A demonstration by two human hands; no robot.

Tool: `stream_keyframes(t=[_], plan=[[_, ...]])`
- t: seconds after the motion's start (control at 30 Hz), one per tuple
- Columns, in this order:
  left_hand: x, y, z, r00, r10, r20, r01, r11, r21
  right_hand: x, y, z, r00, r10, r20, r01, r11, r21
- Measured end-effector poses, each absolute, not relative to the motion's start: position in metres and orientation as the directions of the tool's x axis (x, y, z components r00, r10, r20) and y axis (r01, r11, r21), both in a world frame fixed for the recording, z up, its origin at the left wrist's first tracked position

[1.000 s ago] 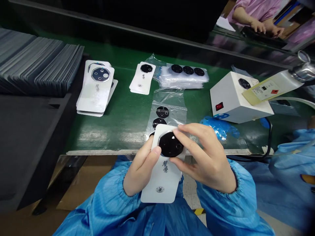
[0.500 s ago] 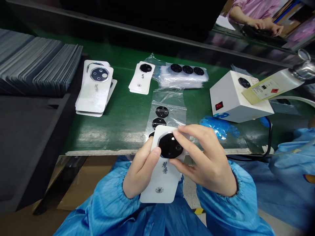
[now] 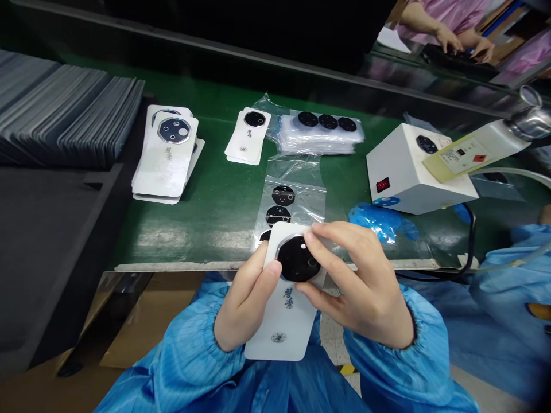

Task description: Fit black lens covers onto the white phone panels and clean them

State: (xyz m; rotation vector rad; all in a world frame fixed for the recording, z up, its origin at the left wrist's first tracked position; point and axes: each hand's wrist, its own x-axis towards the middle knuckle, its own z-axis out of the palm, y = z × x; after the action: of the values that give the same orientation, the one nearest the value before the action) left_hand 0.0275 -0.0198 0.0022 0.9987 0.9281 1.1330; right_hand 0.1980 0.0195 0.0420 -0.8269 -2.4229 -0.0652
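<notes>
My left hand (image 3: 245, 298) grips a white rectangular card (image 3: 286, 327) from below and at its left edge, with the thumb on its face. A glossy black octagonal lens piece (image 3: 298, 259) lies on the upper part of the card. My right hand (image 3: 359, 284) pinches that piece at its rim with thumb and fingers. The card has dark printed characters and a small round emblem. The hands hide its top edge in part, and they hold it just over the front edge of the green mat (image 3: 215, 229).
A clear bag of black lens pieces (image 3: 293, 198) lies just beyond my hands. Further back are white cards (image 3: 166, 160), a bagged stack (image 3: 321, 136), and a white box with a red switch (image 3: 413, 169). Blue gloves (image 3: 381, 222) lie nearby. A co-worker's hands (image 3: 465, 41) work at the far right.
The card and black piece have shifted slightly toward me, and my right fingers have shifted slightly on the piece's rim. The co-worker's hands have moved a little.
</notes>
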Motion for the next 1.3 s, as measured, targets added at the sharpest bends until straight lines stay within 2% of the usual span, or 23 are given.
stream_keyframes(t=[0.43, 0.67, 1.3], plan=[[0.026, -0.02, 0.004, 0.192, 0.981, -0.012, -0.3, 0.071, 0.951, 0.199, 0.018, 0.046, -0.654, 0.536, 0.534, 0.557, 0.818, -0.14], [0.023, -0.019, 0.005, 0.236, 0.972, 0.005, -0.233, 0.052, 0.971, 0.202, 0.019, 0.049, -0.674, 0.53, 0.514, 0.536, 0.83, -0.154], [0.027, -0.018, 0.013, 0.218, 0.973, -0.075, -0.317, 0.143, 0.938, 0.203, 0.017, 0.06, -0.664, 0.581, 0.47, 0.579, 0.798, -0.168]])
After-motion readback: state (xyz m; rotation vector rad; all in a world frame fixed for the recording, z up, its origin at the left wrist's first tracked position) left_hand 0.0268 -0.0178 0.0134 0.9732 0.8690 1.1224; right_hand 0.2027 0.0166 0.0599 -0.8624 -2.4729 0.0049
